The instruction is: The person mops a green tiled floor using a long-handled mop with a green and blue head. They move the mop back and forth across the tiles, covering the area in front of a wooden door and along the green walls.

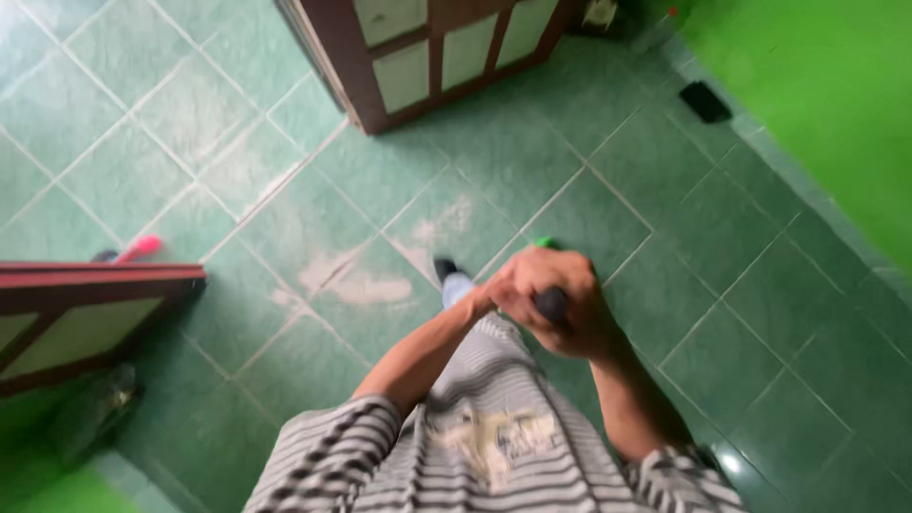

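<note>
Across the whole frame lay the green tiled floor (741,313), its pale grout lines running on the diagonal because we looked down at a tilt, and a whitish scuffed patch (356,285) showed just left of centre. Along the right edge rose a bright green wall (836,104), with a small dark rectangle (705,101) on the floor at its foot. At the top centre stood a dark wooden door (437,52) with pale panels, swung open at an angle, and a second wooden panel (85,318) jutted in from the left edge. Our striped shirt (475,446) filled the bottom centre.

Just right of centre we held both hands stacked on a dark handle (552,303), which pointed almost straight at the camera, so we saw little more than its end. Our right hand (581,318) was wrapped fully closed round it, and our left hand (518,285) was closed just above, the two touching, a grip that steadied a long upright tool. A green tip (544,242) peeped out beyond the knuckles; it was possibly the tool's lower end, though blur hid the join. A dark shoe (444,267) stood beside the hands, and a pink object (139,248) lay at the left.
</note>
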